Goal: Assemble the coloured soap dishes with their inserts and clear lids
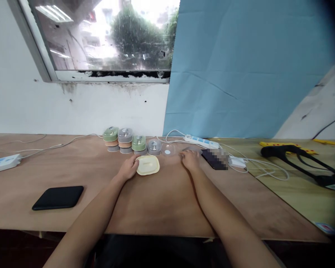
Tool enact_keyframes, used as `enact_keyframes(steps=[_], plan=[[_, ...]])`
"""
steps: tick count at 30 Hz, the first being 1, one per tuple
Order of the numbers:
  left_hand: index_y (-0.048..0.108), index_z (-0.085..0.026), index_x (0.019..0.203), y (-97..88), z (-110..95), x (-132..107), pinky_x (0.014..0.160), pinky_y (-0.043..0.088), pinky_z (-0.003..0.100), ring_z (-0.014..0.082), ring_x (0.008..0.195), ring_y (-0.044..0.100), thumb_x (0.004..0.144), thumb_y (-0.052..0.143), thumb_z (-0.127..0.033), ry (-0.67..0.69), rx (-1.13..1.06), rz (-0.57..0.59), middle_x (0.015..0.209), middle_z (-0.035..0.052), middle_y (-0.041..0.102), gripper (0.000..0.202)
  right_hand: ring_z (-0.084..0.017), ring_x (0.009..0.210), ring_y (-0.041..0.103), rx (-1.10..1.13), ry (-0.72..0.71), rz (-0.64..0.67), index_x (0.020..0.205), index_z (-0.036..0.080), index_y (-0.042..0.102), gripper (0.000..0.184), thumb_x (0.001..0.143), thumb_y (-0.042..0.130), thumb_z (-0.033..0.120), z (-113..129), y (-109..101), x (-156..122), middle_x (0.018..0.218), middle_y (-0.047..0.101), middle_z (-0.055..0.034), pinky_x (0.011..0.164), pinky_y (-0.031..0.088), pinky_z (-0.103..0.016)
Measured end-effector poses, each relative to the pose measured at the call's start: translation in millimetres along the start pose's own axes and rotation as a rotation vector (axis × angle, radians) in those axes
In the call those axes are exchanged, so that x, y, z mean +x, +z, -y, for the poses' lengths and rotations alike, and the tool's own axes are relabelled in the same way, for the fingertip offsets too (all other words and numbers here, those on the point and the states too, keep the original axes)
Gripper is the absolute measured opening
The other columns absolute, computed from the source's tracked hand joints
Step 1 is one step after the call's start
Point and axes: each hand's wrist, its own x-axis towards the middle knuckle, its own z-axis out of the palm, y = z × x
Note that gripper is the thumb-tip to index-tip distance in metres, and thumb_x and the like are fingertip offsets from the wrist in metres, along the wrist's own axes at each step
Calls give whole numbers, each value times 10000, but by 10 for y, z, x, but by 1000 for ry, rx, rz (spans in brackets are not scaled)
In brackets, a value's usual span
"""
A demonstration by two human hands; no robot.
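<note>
Carefully, my left fingers [133, 162] are grasping the cream box [147, 165] at twelve o'clock; my right fingers [185, 153] are resting off its two o'clock, hold unclear. One careless forward push could be toppling stacked boxes [125, 138] at its eleven.

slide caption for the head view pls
Left hand touching a pale yellow container, right hand near clear plastic, small boxes stacked by the wall

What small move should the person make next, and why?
Perhaps bring the right hand toward the cream item: the left hand is at that item's left edge, while the right hand sits apart from it, right of a clear plastic piece.
</note>
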Motion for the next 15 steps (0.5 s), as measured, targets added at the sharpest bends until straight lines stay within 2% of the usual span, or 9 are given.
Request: enact_keyframes(steps=[4, 8, 12, 15], plan=[[562, -205, 1236, 15, 1, 12, 884, 474, 358, 250, 1057, 617, 910, 356, -324, 9, -43, -3, 1147, 73, 672, 404, -293, 1088, 495, 12, 132, -117, 947, 229, 713, 276, 768, 505, 198, -22, -30, -3, 1173, 612, -87, 1012, 233, -520], [576, -196, 1215, 35, 21, 30, 900, 470, 351, 242, 1076, 610, 912, 357, -317, -15, -95, -44, 1160, 71, 668, 393, -281, 1118, 478, 72, 49, -217, 1096, 207, 661, 349, 795, 488, 244, 145, -32, 1, 1218, 582, -95, 1002, 285, -450], [581, -197, 1209, 33, 34, 34, 882, 472, 345, 238, 1052, 617, 913, 374, -338, -26, -101, -84, 1146, 68, 674, 389, -271, 1117, 506, 149, -12, -129, 1166, 208, 632, 388, 806, 494, 259, 240, 38, 9, 1252, 565, -92, 998, 321, -430], [585, -190, 1208, 18, 8, 19, 797, 486, 331, 229, 903, 649, 910, 391, -388, -31, -63, -67, 982, 65, 710, 407, -270, 1127, 515, 197, 7, -35, 1128, 213, 653, 368, 798, 529, 317, 210, 85, 16, 1272, 544, -97, 985, 351, -420]])
